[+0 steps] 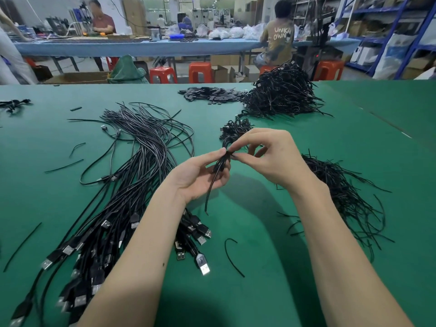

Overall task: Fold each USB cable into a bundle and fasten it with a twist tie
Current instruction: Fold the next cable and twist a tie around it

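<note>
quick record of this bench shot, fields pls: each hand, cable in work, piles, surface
left hand: holds the folded cable bundle
right hand: pinches the twist tie at the bundle's top
loose cables: spread on the left, plugs toward the person
twist ties: pile on the right
done bundles: heap at the far side
surface: green table

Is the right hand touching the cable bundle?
Touching. The head view shows the right hand pinching at the cable bundle, which the left hand holds.

twist tie point(229, 154) perhaps hidden between fingertips
</note>
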